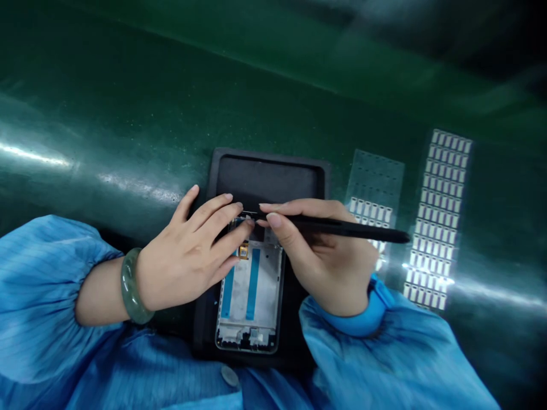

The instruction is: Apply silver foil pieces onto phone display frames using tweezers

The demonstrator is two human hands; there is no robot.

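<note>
An opened phone frame point(267, 285), silver inside with two blue strips, lies in a black tray point(269, 154). My left hand point(188, 256) is palm down with its fingers spread. Its fingertips are at the upper left of the phone frame, beside a small gold flex cable point(243, 251). My right hand point(329, 256) is closed around black tweezers point(350, 228) and holds them nearly level. Their thin tip points left to the phone's top end, close to my left fingertips. What lies at the tip is too small to make out.
To the right on the green table point(128, 131) lie a partly used sheet of small stickers point(370, 210) and a longer, fuller sticker sheet point(440, 216). My right forearm is next to the nearer sheet and hides part of it.
</note>
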